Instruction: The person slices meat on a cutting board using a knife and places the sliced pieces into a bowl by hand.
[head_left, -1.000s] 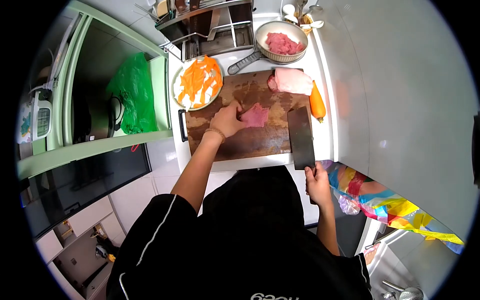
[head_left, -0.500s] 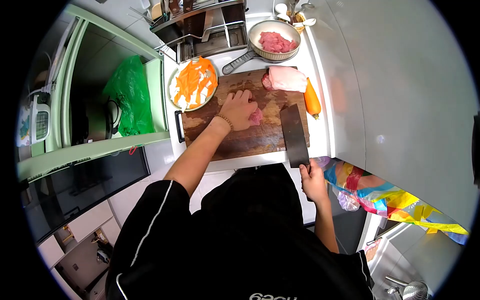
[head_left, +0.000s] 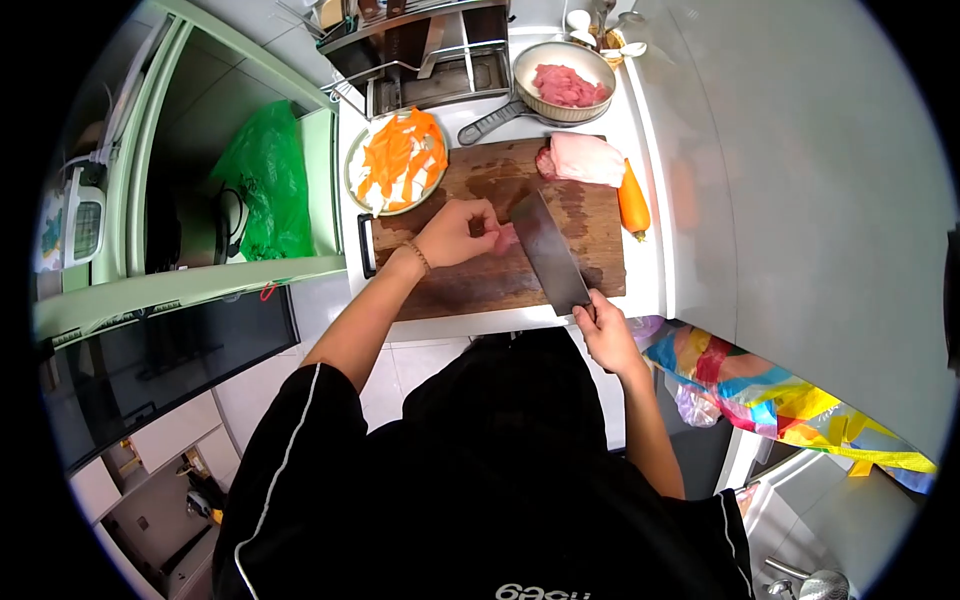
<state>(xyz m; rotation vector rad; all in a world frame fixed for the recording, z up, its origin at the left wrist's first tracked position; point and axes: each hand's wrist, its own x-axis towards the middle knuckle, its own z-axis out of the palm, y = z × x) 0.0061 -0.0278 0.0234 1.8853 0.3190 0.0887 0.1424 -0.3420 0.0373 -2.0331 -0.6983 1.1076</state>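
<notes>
My right hand [head_left: 608, 335] grips the handle of a cleaver [head_left: 549, 252], whose broad blade lies over the middle of the wooden cutting board [head_left: 450, 293]. Just left of the blade is a small slice of pink meat [head_left: 508, 240]. My left hand [head_left: 458, 232] is at that meat with curled fingers; whether it pinches the slice is hard to make out. A larger piece of meat with pale skin [head_left: 585, 160] lies at the board's back right corner, beside a carrot [head_left: 633, 203] on the white counter.
A plate [head_left: 352, 180] of orange and white slices stands at the board's back left. Behind the board are a pan [head_left: 520, 72] with cut meat and a metal rack [head_left: 440, 92]. A green bag [head_left: 272, 190] sits in the left cabinet.
The cleaver has moved left from the board's right side to beside the small meat slice. My left hand has shifted left, its fingers now curled rather than spread over the slice.
</notes>
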